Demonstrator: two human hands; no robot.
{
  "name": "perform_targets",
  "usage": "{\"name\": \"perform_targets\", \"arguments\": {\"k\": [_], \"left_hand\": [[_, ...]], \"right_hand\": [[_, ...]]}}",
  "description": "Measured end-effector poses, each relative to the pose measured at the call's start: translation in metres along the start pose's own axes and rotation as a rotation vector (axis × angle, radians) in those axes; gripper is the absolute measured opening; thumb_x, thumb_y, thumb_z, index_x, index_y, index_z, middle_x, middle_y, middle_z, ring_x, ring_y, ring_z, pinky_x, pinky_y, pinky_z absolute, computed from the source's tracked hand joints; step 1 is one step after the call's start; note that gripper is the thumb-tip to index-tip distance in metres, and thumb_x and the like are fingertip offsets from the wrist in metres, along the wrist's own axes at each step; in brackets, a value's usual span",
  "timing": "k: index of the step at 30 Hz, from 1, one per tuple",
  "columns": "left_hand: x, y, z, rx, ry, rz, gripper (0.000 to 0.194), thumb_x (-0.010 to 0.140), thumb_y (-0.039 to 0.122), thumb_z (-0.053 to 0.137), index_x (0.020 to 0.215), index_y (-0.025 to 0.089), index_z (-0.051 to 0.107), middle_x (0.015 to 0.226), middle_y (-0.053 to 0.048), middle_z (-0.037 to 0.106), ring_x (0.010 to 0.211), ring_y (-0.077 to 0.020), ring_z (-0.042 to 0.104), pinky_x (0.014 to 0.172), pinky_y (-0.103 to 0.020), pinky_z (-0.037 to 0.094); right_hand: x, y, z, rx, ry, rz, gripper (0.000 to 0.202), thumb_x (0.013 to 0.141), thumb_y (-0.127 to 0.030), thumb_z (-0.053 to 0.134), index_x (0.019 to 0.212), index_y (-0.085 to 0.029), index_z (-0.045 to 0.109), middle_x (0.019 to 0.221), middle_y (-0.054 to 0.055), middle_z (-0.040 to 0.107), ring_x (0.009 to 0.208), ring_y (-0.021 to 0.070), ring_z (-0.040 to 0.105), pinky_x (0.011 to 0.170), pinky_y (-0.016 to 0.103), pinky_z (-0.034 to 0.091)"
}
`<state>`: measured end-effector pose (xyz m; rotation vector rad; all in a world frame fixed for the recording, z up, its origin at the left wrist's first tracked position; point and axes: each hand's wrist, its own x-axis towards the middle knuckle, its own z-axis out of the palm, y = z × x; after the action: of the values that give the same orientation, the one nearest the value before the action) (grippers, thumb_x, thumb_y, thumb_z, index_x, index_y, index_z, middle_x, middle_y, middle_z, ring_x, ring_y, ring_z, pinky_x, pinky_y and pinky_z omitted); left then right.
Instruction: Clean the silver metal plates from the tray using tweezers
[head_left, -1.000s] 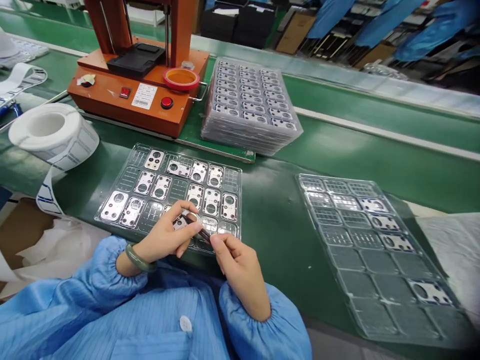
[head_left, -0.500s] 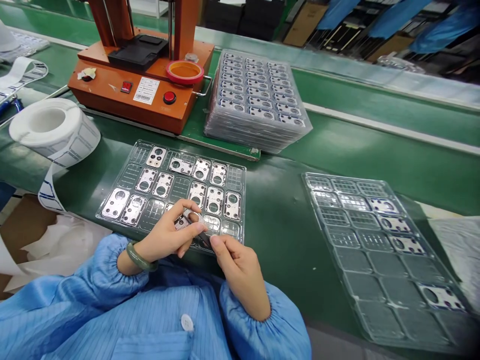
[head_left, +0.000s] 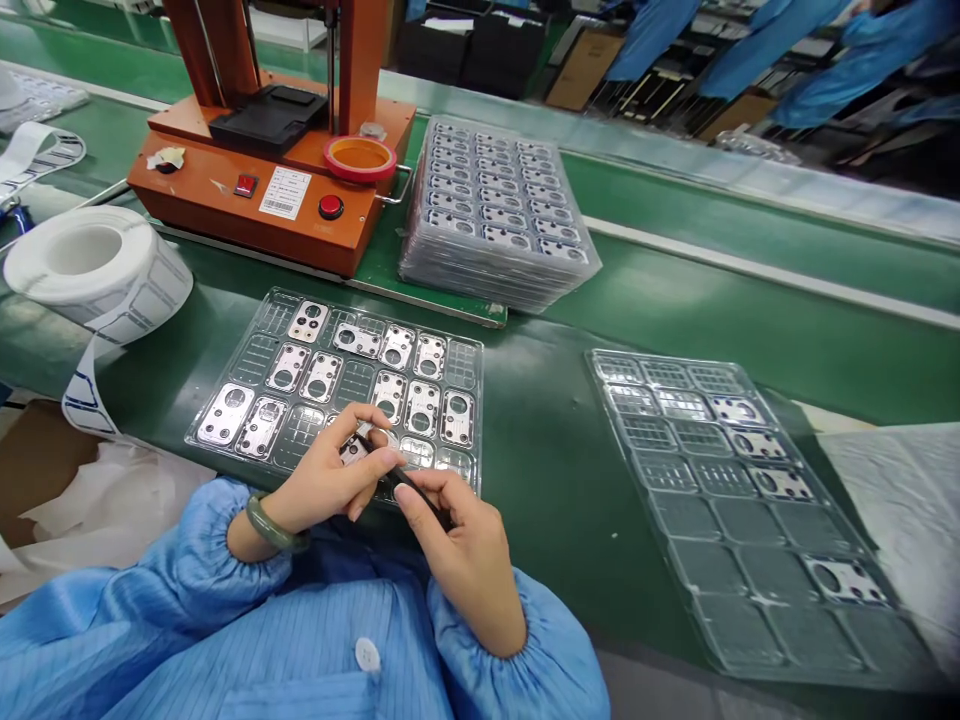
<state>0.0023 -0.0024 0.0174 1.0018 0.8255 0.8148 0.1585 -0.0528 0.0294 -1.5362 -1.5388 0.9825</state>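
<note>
Over the near edge of a clear tray [head_left: 480, 400] with several metal plates [head_left: 286, 367], my left hand [head_left: 334, 475] holds a metal plate [head_left: 352, 450] between its fingers. A slim black tool [head_left: 405, 483] is gripped in my right hand [head_left: 457, 545], which is beside my left hand. The tool's tip points at the held plate, but whether they touch is hard to tell. Part of the held plate is hidden by my left fingers.
Behind the tray stand an orange press [head_left: 255, 210] and a stack of filled trays [head_left: 495, 270]. A second clear tray [head_left: 675, 520] with several plates lies at the right. A label roll [head_left: 97, 265] is at the left, above a box with crumpled paper [head_left: 97, 500].
More of the black tool shows, now slanting between my hands toward the plate. My right hand has turned slightly. The whole view has shifted a little.
</note>
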Motion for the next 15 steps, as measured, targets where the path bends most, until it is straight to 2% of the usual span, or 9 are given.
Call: {"name": "perform_targets", "arguments": {"k": [4,7,9,11,13,15], "left_hand": [[-0.0013,-0.0004,-0.0002,0.003,0.010,-0.002,0.030,0.086,0.036,0.061,0.106,0.024,0.041,0.088,0.004,0.055,0.032,0.0036,0.044,0.032,-0.010,0.027],[-0.0020,-0.0007,-0.0007,0.011,0.010,0.004,0.028,0.087,0.036,0.060,0.105,0.024,0.042,0.088,0.005,0.053,0.033,0.0041,0.044,0.033,-0.010,0.027],[-0.0021,-0.0011,-0.0009,0.021,0.024,0.011,0.028,0.086,0.036,0.060,0.105,0.025,0.042,0.090,0.005,0.052,0.033,0.0047,0.044,0.033,-0.010,0.026],[-0.0022,-0.0021,-0.0012,0.022,0.035,0.019,0.028,0.086,0.035,0.061,0.106,0.026,0.043,0.090,0.006,0.052,0.033,0.0049,0.043,0.033,-0.010,0.024],[-0.0023,-0.0034,-0.0016,0.008,0.046,0.032,0.028,0.086,0.035,0.060,0.107,0.026,0.044,0.088,0.006,0.053,0.033,0.0044,0.043,0.032,-0.010,0.024],[-0.0026,-0.0044,-0.0019,-0.002,0.061,0.035,0.028,0.086,0.035,0.061,0.107,0.025,0.044,0.085,0.007,0.054,0.032,0.0038,0.043,0.032,-0.011,0.025]], "right_hand": [[0.0043,0.0042,-0.0002,0.090,-0.137,0.117,0.040,0.093,-0.043,0.043,0.071,-0.017,0.063,0.048,-0.005,0.041,0.045,0.0097,0.037,0.043,0.023,0.031],[0.0049,0.0047,-0.0021,0.076,-0.184,0.123,0.037,0.092,-0.042,0.044,0.075,-0.017,0.064,0.051,-0.005,0.043,0.048,0.0101,0.040,0.046,0.023,0.032],[0.0032,0.0036,-0.0027,0.042,-0.135,0.078,0.024,0.088,-0.038,0.054,0.088,-0.017,0.064,0.058,-0.004,0.051,0.052,0.0110,0.047,0.050,0.023,0.037],[0.0004,0.0021,-0.0020,-0.007,-0.039,-0.005,0.020,0.084,-0.031,0.061,0.097,-0.017,0.062,0.069,-0.001,0.061,0.060,0.0126,0.055,0.058,0.024,0.043],[-0.0024,0.0008,-0.0004,-0.054,0.029,-0.082,0.016,0.085,-0.028,0.060,0.096,-0.017,0.062,0.078,0.002,0.066,0.066,0.0136,0.059,0.063,0.025,0.046],[-0.0038,0.0002,0.0013,-0.071,0.033,-0.098,0.014,0.087,-0.029,0.057,0.092,-0.018,0.064,0.074,0.001,0.066,0.061,0.0127,0.057,0.060,0.024,0.044]]}}
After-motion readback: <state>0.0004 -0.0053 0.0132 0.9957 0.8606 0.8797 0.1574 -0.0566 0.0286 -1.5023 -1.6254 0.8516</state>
